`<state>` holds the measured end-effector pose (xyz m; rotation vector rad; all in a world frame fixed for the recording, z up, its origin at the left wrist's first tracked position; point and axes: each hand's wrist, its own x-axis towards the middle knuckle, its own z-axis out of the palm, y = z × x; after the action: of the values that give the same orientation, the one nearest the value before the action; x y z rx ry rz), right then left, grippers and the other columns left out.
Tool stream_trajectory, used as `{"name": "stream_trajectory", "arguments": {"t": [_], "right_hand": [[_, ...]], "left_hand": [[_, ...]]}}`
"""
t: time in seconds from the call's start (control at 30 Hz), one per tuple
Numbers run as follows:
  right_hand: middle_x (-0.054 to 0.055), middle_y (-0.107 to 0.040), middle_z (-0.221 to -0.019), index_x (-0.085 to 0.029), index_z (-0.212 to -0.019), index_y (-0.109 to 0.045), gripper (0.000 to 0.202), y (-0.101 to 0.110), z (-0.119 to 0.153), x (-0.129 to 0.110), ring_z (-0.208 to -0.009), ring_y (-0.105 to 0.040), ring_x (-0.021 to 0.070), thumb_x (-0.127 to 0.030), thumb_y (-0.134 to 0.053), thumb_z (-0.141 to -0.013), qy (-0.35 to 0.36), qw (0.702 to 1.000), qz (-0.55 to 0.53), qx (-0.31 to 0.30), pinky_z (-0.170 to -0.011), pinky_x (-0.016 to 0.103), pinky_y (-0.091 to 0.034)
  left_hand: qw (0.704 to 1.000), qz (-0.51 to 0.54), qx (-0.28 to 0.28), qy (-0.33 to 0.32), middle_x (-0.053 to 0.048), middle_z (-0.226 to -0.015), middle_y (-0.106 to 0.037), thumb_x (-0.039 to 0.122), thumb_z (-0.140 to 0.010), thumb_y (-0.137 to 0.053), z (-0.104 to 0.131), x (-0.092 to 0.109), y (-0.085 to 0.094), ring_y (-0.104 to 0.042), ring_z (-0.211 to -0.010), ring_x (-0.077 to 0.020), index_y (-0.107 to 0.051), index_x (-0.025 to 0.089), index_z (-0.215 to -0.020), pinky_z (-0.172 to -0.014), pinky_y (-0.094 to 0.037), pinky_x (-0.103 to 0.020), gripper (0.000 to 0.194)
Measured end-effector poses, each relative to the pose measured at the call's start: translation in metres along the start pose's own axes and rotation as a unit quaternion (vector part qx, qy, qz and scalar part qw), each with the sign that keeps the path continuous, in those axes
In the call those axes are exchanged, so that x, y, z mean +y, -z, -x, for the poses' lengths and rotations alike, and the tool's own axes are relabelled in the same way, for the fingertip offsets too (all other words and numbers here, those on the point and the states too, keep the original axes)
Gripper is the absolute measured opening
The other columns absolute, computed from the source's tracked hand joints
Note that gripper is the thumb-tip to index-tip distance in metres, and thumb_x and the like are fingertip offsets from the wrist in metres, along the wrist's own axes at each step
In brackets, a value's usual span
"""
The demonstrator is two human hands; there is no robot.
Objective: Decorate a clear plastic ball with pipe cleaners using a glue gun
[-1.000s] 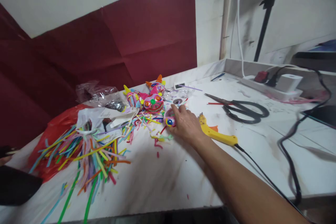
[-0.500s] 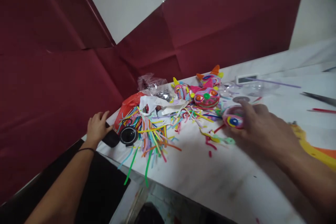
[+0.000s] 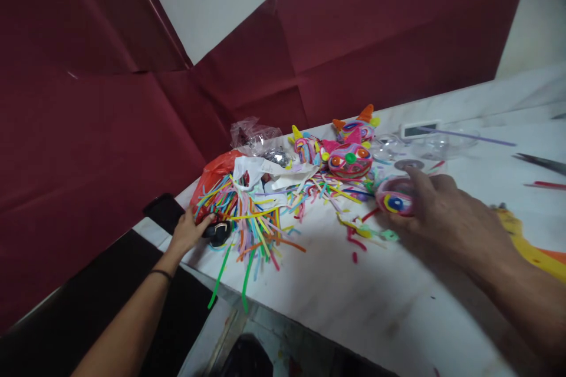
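My left hand is at the left end of the table, its thumb and fingers closed on a black watch with a round case, which is tilted; part of its strap is hidden. My right hand grips a round clear ball wrapped in pink and purple strips, with a blue and yellow eye facing left. A heap of colourful fuzzy pipe cleaners lies just right of my left hand. Finished-looking animal-faced balls with ears sit behind the pile.
A black phone lies at the table's left corner. Behind the heap are a red plastic bag and clear wrap. Clear plastic shells, a small display, scissors and a yellow tool lie on the right.
My left hand has moved right, off the phone, and has taken hold of the watch, which is now tilted. My right hand keeps its grip on the ball, almost in place.
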<state>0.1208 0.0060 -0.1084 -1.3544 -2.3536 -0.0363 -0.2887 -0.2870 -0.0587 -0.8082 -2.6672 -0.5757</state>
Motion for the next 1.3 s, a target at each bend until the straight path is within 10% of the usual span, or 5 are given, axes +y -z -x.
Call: {"name": "stream_trajectory", "arguments": {"t": [0.4,1.0,1.17,1.3], "right_hand": [[0.021,-0.056,-0.120,-0.018,-0.145,-0.029,0.073,0.003,0.001,-0.004,-0.093,-0.067,0.0385,-0.062,-0.048,-0.089,0.004,0.999,-0.022,-0.036,-0.064,0.039,-0.048],[0.018,-0.058,-0.115,-0.014,-0.141,-0.038,0.069,0.008,0.001,-0.010,-0.090,-0.066,0.0313,-0.050,-0.060,-0.086,0.004,0.995,-0.100,-0.020,-0.067,0.035,-0.046],[0.017,-0.058,-0.115,-0.012,-0.142,-0.039,0.072,0.002,-0.001,-0.009,-0.093,-0.066,0.0318,-0.047,-0.062,-0.084,-0.015,0.991,-0.131,0.008,-0.072,0.036,-0.049],[0.017,-0.058,-0.114,-0.011,-0.140,-0.041,0.071,-0.003,-0.003,-0.007,-0.095,-0.065,0.0318,-0.044,-0.065,-0.082,-0.036,0.979,-0.193,0.049,-0.074,0.037,-0.050]], "left_hand": [[0.960,0.261,0.007,0.097,-0.018,-0.126,-0.060,0.062,-0.064,-0.070,0.046,0.009,-0.037,-0.062,-0.113,-0.0280,-0.048,0.014,-0.128,-0.092,-0.052,-0.037,0.083],[0.994,0.071,0.077,0.024,-0.023,-0.119,-0.062,0.058,-0.052,-0.071,0.035,0.012,-0.014,-0.050,-0.122,-0.0474,-0.051,0.010,-0.118,-0.099,-0.042,-0.060,0.084],[0.973,0.030,0.192,-0.122,-0.024,-0.127,-0.056,0.057,-0.061,-0.064,0.047,0.042,-0.003,-0.045,-0.127,-0.0476,-0.052,0.013,-0.117,-0.104,-0.038,-0.062,0.073],[0.941,0.091,0.228,-0.232,-0.018,-0.123,-0.059,0.053,-0.075,-0.059,0.072,0.115,0.000,-0.052,-0.121,-0.0380,-0.060,0.015,-0.111,-0.105,-0.041,-0.056,0.052]]}}
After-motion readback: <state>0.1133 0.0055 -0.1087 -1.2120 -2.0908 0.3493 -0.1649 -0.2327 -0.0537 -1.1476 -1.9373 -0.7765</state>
